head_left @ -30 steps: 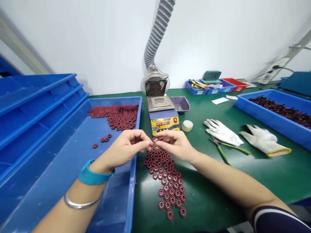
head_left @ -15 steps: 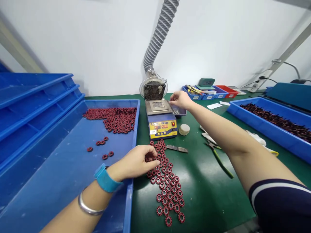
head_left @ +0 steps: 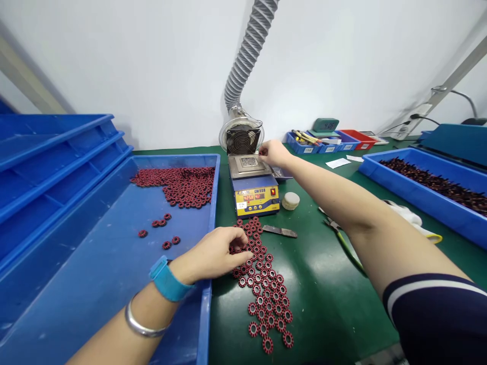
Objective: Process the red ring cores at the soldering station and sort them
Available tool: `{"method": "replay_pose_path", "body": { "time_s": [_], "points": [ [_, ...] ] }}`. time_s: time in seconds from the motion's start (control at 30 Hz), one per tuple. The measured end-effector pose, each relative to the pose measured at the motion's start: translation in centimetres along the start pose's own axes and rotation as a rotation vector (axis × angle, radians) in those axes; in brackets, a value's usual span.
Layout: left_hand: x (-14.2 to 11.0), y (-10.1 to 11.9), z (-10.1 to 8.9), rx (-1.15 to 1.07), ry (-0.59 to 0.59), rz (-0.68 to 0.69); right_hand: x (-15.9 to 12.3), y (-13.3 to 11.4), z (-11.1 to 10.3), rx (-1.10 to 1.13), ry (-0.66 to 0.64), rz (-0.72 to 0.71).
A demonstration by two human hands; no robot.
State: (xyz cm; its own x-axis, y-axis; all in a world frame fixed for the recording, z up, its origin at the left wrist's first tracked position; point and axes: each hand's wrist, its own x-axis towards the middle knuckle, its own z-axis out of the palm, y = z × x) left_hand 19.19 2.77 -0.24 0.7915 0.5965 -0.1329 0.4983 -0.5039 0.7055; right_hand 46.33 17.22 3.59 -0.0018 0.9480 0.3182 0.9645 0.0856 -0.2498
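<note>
Red toothed rings lie spread in a tapering patch on the green tabletop, from just in front of the yellow-fronted bench unit down toward the person. The left hand rests low over the left side of the patch, half curled, with a gap between thumb and fingertips; rings show in and below that gap, and I cannot tell whether it has hold of any. Well apart from the patch, the right hand reaches to the far right corner of the unit's metal top plate. Its thumb and fingers are drawn together at the tips around what looks like a single ring, mostly hidden. More rings are heaped at the far end of the blue tray, with six loose ones nearer.

Half a second ago the right hand was a little farther right, beside the plate; the left has barely moved, and the unit's red digits have changed. A second ago both hands met above the patch, and the knife blade now beside it was out of sight.
</note>
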Motion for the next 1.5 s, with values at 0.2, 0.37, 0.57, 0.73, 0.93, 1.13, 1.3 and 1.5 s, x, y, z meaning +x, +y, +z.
{"method": "replay_pose_path", "body": {
  "time_s": [0.2,0.37,0.57,0.73,0.93,1.13,1.3,1.5],
  "points": [
    [-0.1,-0.3,0.0,-0.028,0.001,0.004,-0.3,-0.4,-0.8,0.034,0.010,0.029],
    [0.4,-0.2,0.2,-0.256,0.123,-0.045,-3.8,-2.2,-2.1,0.566,0.011,0.116],
    [1.0,0.6,0.6,-0.687,0.373,-0.103,-13.3,-6.2,-0.4,1.183,-0.233,0.095],
    [0.7,1.3,0.5,-0.705,0.373,-0.050,-18.6,-7.9,1.4,1.386,-0.286,0.123],
    [0.2,1.7,-0.2,-0.632,0.530,0.048,-20.6,-7.3,2.1,1.344,-0.316,0.127],
    [0.2,1.9,1.0,-0.593,0.442,-0.052,-21.4,-7.8,2.4,1.224,-0.123,0.032],
    [0.7,2.6,2.5,-0.473,0.273,-0.089,-21.7,-7.6,1.9,0.896,-0.048,-0.209],
    [-1.6,0.0,-4.6,0.087,0.445,-0.208,-20.5,-2.5,0.0,0.246,-0.322,-0.113]
  ]
}}
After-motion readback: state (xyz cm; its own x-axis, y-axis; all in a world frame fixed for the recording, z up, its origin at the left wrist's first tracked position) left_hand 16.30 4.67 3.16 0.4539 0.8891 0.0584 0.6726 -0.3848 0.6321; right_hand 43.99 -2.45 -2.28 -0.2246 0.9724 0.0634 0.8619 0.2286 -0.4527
